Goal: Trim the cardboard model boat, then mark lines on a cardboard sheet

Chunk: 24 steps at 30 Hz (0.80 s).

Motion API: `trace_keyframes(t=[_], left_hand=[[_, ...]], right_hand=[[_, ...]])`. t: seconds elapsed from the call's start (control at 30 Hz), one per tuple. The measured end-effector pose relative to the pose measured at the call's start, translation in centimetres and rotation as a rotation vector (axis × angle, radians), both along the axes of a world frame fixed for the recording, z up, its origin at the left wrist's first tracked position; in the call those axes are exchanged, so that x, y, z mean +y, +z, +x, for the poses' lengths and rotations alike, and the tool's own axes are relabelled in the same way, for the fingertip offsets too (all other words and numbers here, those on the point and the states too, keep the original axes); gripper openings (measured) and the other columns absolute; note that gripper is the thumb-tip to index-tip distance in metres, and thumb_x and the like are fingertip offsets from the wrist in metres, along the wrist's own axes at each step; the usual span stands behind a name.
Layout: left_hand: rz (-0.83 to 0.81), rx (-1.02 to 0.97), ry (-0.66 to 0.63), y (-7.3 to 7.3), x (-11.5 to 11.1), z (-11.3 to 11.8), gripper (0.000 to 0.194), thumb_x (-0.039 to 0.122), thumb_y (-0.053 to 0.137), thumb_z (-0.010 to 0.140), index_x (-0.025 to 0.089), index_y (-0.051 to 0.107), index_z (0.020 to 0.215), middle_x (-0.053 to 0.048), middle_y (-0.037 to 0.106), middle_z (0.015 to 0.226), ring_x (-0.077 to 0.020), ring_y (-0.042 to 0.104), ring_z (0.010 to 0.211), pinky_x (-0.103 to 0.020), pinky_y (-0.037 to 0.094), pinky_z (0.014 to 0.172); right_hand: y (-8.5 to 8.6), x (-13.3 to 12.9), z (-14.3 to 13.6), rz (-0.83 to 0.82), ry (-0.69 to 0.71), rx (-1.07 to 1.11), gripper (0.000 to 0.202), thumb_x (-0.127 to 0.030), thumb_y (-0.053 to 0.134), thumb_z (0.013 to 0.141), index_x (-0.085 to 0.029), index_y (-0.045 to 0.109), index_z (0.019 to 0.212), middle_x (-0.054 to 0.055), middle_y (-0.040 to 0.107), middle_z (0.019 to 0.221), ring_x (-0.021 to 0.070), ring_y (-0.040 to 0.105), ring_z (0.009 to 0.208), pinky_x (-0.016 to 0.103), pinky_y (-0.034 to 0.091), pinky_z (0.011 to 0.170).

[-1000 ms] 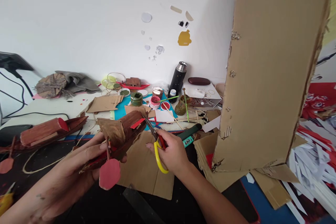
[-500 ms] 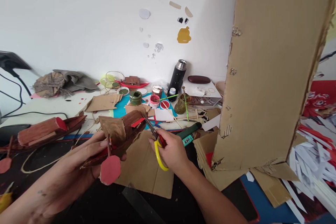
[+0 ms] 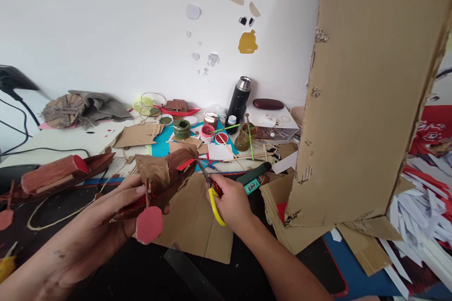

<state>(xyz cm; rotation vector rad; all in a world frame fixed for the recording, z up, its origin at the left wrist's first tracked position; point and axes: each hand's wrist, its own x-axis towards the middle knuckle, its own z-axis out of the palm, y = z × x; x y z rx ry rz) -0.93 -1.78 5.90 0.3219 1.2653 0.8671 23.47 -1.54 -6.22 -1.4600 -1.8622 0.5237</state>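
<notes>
My left hand [image 3: 116,207] is wrapped round a brown-painted cardboard model boat [image 3: 154,172], tilted up over the table. A pink octagonal paddle piece [image 3: 149,225] hangs from its near side on a thin stick. On the boat's side sits a small red strip [image 3: 185,164]. My right hand [image 3: 230,197] grips a pair of scissors [image 3: 214,207] with yellow and red handles. Their blades reach to the far end of the boat beside the red strip; whether they touch it I cannot tell. Below the boat lies a flat cardboard sheet [image 3: 197,225].
A second brown model boat [image 3: 52,175] rests at left. Paint jars [image 3: 181,129], a black flask [image 3: 238,101] and sticks stand along the back. A tall cardboard panel [image 3: 367,94] blocks the right side. Paper strips [image 3: 423,216] pile beyond it.
The view has shifted slightly. My hands, the boat and the scissors keep nearly the same positions, with the scissors' handles turned only a little.
</notes>
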Motion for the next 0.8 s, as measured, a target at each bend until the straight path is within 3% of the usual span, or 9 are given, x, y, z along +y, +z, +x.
trace_keyframes(t=[0.13, 0.3, 0.43, 0.63, 0.8], left_hand=[[0.008, 0.122, -0.030, 0.6, -0.1, 0.1, 0.110, 0.046, 0.111, 0.029, 0.027, 0.075, 0.131, -0.010, 0.081, 0.128, -0.0351, 0.082, 0.092, -0.035, 0.071, 0.062], [-0.044, 0.172, 0.021, 0.9, -0.2, -0.2, 0.122, 0.040, 0.110, 0.019, 0.027, 0.073, 0.134, -0.010, 0.080, 0.131, -0.0329, 0.082, 0.089, -0.033, 0.070, 0.063], [-0.017, 0.149, 0.000, 0.6, -0.3, -0.8, 0.114, 0.043, 0.110, 0.025, 0.029, 0.074, 0.132, -0.009, 0.081, 0.130, -0.0319, 0.083, 0.091, -0.031, 0.071, 0.066], [-0.062, 0.148, 0.052, 0.4, -0.5, -1.2, 0.114, 0.037, 0.109, 0.021, 0.027, 0.074, 0.129, -0.011, 0.081, 0.129, -0.0350, 0.083, 0.090, -0.034, 0.071, 0.066], [-0.046, 0.129, 0.051, 0.4, -0.5, -1.1, 0.093, 0.035, 0.108, 0.026, 0.027, 0.078, 0.114, -0.008, 0.083, 0.122, -0.0283, 0.083, 0.084, -0.028, 0.070, 0.065]], right_hand=[[0.4, -0.1, 0.0, -0.001, -0.005, 0.052, 0.011, -0.022, 0.065, 0.093, -0.023, 0.076, 0.095, 0.002, 0.072, 0.076, 0.0184, 0.062, 0.064, 0.028, 0.043, 0.062], [1.5, -0.2, 0.2, -0.007, 0.035, 0.072, 0.018, -0.041, 0.070, 0.099, -0.023, 0.076, 0.097, 0.003, 0.073, 0.079, 0.0202, 0.065, 0.069, 0.029, 0.047, 0.066], [2.0, -0.2, 0.3, -0.020, 0.078, 0.085, 0.023, -0.046, 0.072, 0.100, -0.024, 0.077, 0.106, 0.007, 0.079, 0.094, 0.0227, 0.071, 0.081, 0.030, 0.053, 0.076], [2.9, -0.3, 0.4, -0.040, 0.103, 0.002, 0.028, -0.052, 0.075, 0.097, -0.024, 0.074, 0.098, 0.002, 0.072, 0.077, 0.0187, 0.062, 0.066, 0.029, 0.043, 0.062], [3.1, -0.4, 0.2, -0.042, 0.108, -0.022, 0.026, -0.049, 0.074, 0.099, -0.024, 0.073, 0.094, 0.002, 0.071, 0.077, 0.0195, 0.062, 0.066, 0.029, 0.041, 0.062]])
